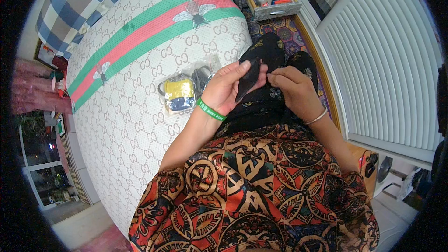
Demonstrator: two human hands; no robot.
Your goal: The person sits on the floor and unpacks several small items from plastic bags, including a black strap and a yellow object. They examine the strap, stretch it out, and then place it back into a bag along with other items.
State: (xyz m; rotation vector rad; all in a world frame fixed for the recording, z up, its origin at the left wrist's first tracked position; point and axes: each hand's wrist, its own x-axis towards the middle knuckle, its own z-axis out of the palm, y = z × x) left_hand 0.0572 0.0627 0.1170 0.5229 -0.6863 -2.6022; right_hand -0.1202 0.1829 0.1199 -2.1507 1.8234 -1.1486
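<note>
A flat black pouch-like item (249, 77), perhaps cloth, lies across the palm of my left hand (227, 82), pinned by the thumb. Close to its right side is my right hand (294, 85), with curled fingers and the thumb against the forefinger; whether something small is pinched there cannot be made out. Both hands are above my black patterned trousers. On the bed, left of my left hand, lies a clear plastic bag (178, 91) with a yellow and dark blue item in it. Dark cord-like things (202, 77) in clear plastic are beside it, partly hidden by my left hand.
The bed (133, 122) with a patterned cover fills the left and middle. An open drawer (276, 11) holding packaged items juts out at the top. A white slatted door (388, 59) stands at the right. A checked pillow or cushion (80, 3) is at the upper left.
</note>
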